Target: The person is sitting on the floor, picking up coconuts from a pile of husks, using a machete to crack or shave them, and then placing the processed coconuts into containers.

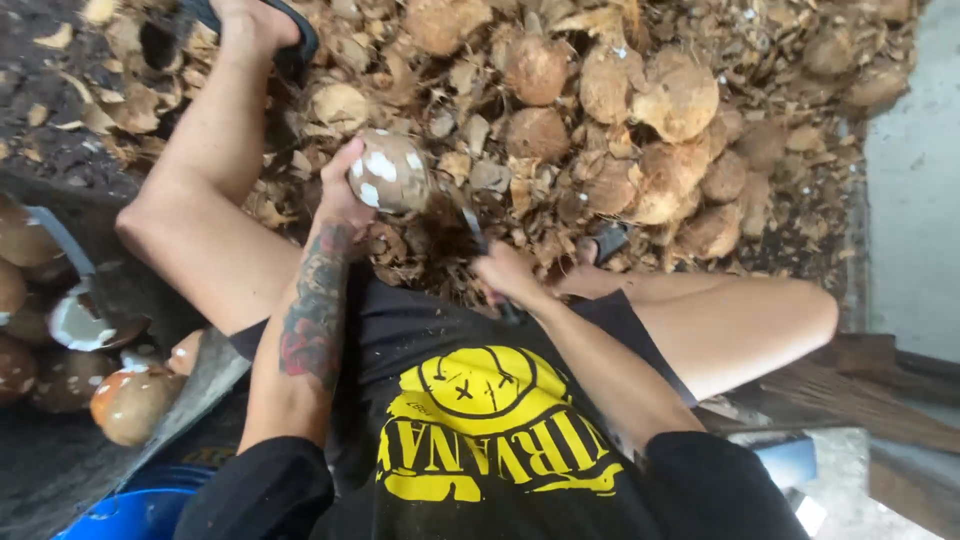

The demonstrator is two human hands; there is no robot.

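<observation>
The seated person's left hand [342,190] grips a partly peeled coconut [390,171] over a heap of husk scraps [480,140]. Their right hand [503,272] clasps a knife [478,240], its blade close beside the nut. Peeled coconuts [130,400] lie at the left.

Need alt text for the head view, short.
Seen from above, a seated person's left hand holds a partly peeled coconut while the right hand grips a knife beside it. Husked coconuts and husk scraps cover the ground ahead.

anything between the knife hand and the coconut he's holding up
Nothing visible. The left hand holds the coconut up, and the right hand grips a blade that already reaches its lower right side.
</observation>
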